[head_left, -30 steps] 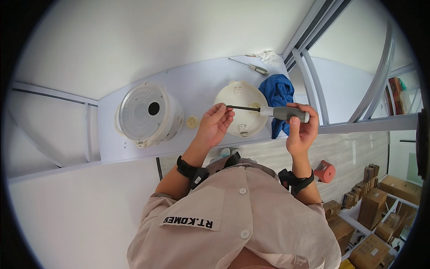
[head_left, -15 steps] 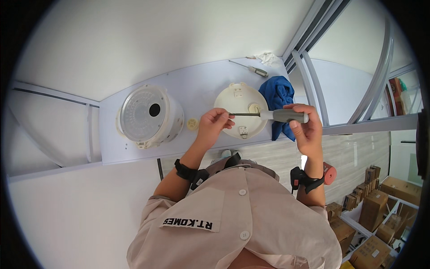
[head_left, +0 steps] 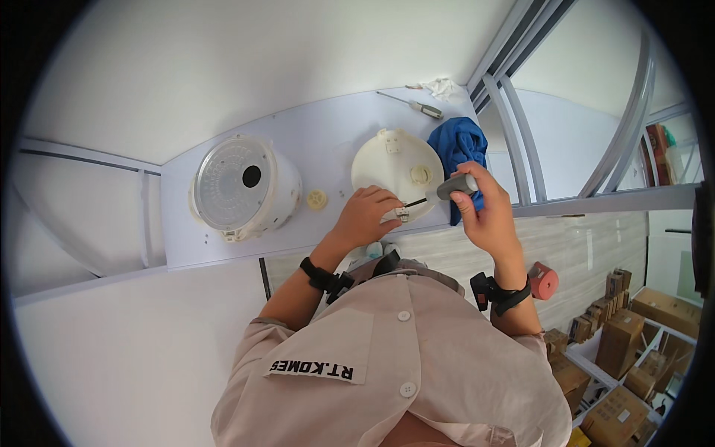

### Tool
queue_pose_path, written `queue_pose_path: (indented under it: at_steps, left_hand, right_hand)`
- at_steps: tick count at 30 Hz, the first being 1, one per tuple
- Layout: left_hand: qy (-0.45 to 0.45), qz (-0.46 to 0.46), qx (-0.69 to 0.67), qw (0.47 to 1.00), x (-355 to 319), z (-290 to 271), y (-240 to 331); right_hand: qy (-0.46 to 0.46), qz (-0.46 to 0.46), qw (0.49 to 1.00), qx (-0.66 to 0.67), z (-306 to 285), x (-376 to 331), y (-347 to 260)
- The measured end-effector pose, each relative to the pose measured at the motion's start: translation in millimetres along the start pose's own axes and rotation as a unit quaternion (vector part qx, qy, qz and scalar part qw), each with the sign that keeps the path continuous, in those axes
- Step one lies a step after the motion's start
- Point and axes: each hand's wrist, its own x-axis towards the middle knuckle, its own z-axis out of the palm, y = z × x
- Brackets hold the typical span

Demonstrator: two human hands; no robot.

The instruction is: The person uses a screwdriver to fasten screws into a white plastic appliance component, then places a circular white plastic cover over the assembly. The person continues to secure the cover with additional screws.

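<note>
Head view shows, right of centre, the right hand (head_left: 488, 217) gripping a grey screwdriver (head_left: 455, 186), its shaft over a round cream lid (head_left: 381, 164). The left hand (head_left: 366, 217), fingers bent, covers the lid's lower-left rim; whether it grips something, I cannot tell. Blue cloth (head_left: 454, 141) lies at the lid's right, a second screwdriver (head_left: 427, 109) above; at left, a yellow disc (head_left: 316, 200) is beside a pot (head_left: 287, 195).

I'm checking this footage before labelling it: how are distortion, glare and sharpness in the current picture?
Head view: black fisheye border, with the far edge of the white table bowed; head view: pale glare streaks on the glossy floor; head view: the held screwdriver reads clearly in the right hand, but its tip near the left hand is too small to judge.
</note>
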Motion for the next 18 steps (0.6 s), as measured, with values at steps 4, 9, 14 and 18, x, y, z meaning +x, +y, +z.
queue_pose_path:
  at_steps: [4, 9, 14, 18]
  left_hand:
    - [-0.022, -0.018, 0.027, 0.999, -3.8, 5.0, -1.5]
    - [-0.021, -0.039, 0.045, 0.998, -7.5, 7.0, -5.2]
    - [-0.037, -0.048, 0.057, 0.997, -10.5, 11.0, -10.5]
    - [-0.050, -0.060, 0.044, 0.996, -16.0, 16.2, -13.1]
  right_hand:
    - [-0.019, -0.007, 1.000, -0.001, 8.5, 2.3, -3.9]
    - [-0.034, -0.028, 0.999, -0.010, 19.0, 5.2, -2.7]
    - [-0.037, -0.055, 0.998, -0.020, 23.4, 11.5, -7.5]
    - [-0.041, -0.057, 0.997, -0.012, 27.9, 8.9, -8.4]
